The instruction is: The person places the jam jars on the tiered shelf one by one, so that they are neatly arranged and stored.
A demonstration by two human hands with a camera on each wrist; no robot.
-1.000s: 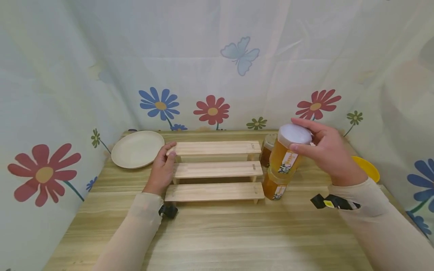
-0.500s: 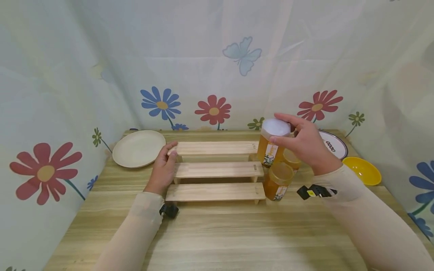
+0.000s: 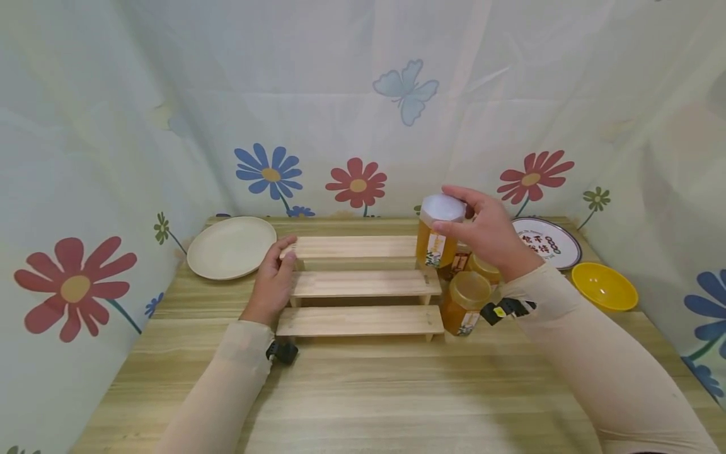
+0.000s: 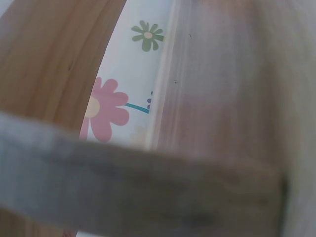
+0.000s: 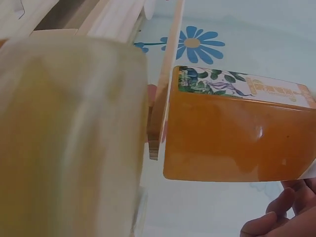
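Observation:
My right hand (image 3: 490, 233) grips a honey jar (image 3: 435, 246) by its white lid, thumb in front and fingers behind. The jar, amber with a flower label, overlaps the right end of the top step of a three-step wooden rack (image 3: 357, 284). In the right wrist view the honey jar (image 5: 237, 138) has its base close to the board's edge (image 5: 168, 74). At the rack's left end my left hand (image 3: 268, 287) holds the top step, thumb on top. The left wrist view shows only close boards (image 4: 54, 64) of the rack; the hand is out of sight there.
Beside the rack's right end stand an amber jar (image 3: 465, 306), another jar (image 3: 484, 268) and a darker one (image 3: 460, 260), partly hidden. A cream plate (image 3: 231, 248) lies back left. A printed plate (image 3: 547, 243) and a yellow bowl (image 3: 604, 287) are at right.
My right hand has carried the honey jar leftward, from above the standing jars to the top step's right end. The left hand stays on the rack.

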